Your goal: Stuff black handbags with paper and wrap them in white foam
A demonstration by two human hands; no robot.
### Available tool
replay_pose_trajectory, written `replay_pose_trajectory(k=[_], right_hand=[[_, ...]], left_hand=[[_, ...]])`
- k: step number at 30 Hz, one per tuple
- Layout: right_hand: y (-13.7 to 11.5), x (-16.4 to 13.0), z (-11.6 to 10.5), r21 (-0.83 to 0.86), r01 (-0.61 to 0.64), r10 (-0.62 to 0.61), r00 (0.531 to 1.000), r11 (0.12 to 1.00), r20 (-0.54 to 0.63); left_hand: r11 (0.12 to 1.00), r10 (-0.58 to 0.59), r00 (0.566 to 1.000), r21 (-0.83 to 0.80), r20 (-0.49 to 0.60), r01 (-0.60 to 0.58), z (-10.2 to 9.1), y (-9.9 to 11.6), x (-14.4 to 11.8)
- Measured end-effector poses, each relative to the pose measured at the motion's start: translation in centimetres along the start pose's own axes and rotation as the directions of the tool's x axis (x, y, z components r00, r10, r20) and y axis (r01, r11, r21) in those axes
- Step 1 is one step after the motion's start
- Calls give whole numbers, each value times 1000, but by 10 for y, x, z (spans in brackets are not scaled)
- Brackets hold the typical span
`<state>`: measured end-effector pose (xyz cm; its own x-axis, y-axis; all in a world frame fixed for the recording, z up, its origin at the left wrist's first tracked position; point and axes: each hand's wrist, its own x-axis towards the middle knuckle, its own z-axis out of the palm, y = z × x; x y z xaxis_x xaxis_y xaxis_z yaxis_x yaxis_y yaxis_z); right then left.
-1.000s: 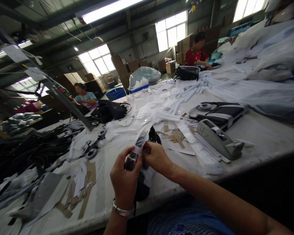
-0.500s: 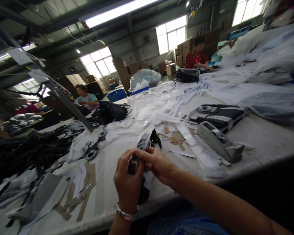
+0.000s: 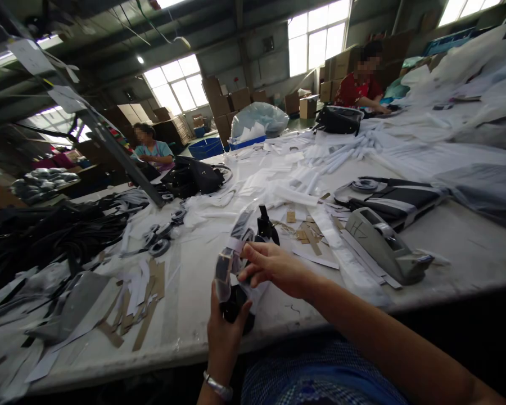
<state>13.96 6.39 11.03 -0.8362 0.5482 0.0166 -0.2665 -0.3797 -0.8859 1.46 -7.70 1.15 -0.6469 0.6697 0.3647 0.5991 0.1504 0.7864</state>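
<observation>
Silver bracelet (image 3: 218, 387), 1 only, btm ctr, round L wrist. Blue checked clothing (image 3: 274, 379) next to it. 2 hands at work mid-frame. L hand (image 3: 226, 332) reaches up from btm, wrist low, gripping the near end of 1 blk bag (image 3: 236, 304), fingers one side, thumb the other. R hand (image 3: 274, 267) comes in from lower R, forearm slanting up & L, fingers half-curled, tips at 1 pale band (image 3: 235, 244) on the handle (image 3: 223, 270); can't tell if they pinch it. Handle: 1, curved, film-wrapped, ctr of frame, along the bag's L side.

All over 1 white table (image 3: 189, 292). Lower L: 1 heap of strips (image 3: 152, 309), brown & white, too jumbled to count. Mid R: 1 grey dispenser (image 3: 385, 256); brown pcs (image 3: 310, 233) left of it, overlapping. Just past dispenser: 1 flat bag (image 3: 405, 199) w/ 1 grey coil (image 3: 362, 187). Mid L: several rolls (image 3: 164, 250), no exact count.

Farther: 2 far bags (image 3: 198, 174), upper ctr-L & upper ctr-R. 1 post (image 3: 109, 146) w/ 2 tags (image 3: 31, 56), upper L. 1 co-worker in blue (image 3: 156, 151), upper L; 1 co-worker in red (image 3: 354, 90), upper R. 2 blue bins (image 3: 206, 148), upper ctr. Windows (image 3: 177, 84), 4 at least, along top.
</observation>
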Motion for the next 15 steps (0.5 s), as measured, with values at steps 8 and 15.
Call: replay_pose_trajectory(k=[8,15], right_hand=[[116,-51,-80,-269,-384,284,894,883,-346],[101,-55,-75,-18,222,-202,847,975,-492]], left_hand=[[857,-511,859,55,-45,513,8,-11,10],[855,-448,882,-221,143,470,53,56,47]])
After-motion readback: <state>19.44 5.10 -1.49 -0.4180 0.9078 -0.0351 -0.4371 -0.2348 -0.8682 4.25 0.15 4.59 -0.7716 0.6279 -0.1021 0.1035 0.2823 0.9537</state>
